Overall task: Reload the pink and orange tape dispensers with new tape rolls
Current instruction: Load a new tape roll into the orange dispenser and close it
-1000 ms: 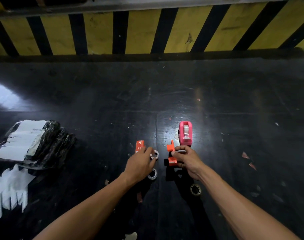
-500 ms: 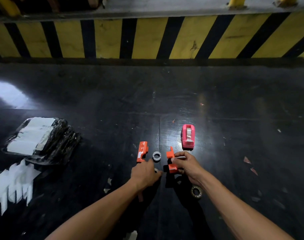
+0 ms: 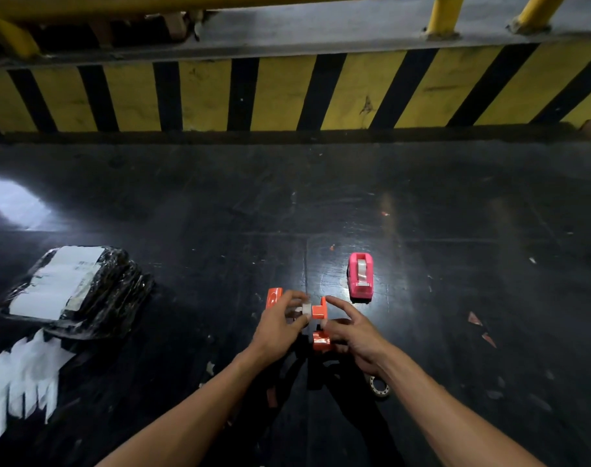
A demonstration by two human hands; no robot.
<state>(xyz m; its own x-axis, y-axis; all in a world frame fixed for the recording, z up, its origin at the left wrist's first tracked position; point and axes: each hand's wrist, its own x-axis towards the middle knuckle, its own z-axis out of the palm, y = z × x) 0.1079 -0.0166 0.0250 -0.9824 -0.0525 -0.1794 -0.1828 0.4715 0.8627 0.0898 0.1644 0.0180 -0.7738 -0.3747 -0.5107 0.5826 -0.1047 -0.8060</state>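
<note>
While the left hand pinches a small tape roll just left of the orange dispenser body, the right hand grips that body w/ forefinger raised, pink dispenser standing far-right, 2nd roll near the right wrist.

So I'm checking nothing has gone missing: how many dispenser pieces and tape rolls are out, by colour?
Pink tape dispenser: 1
Orange dispenser pieces: 2, one by the left hand, one at the right hand
Tape rolls: 2, one in the left hand, one on the floor
Total: 5
</note>
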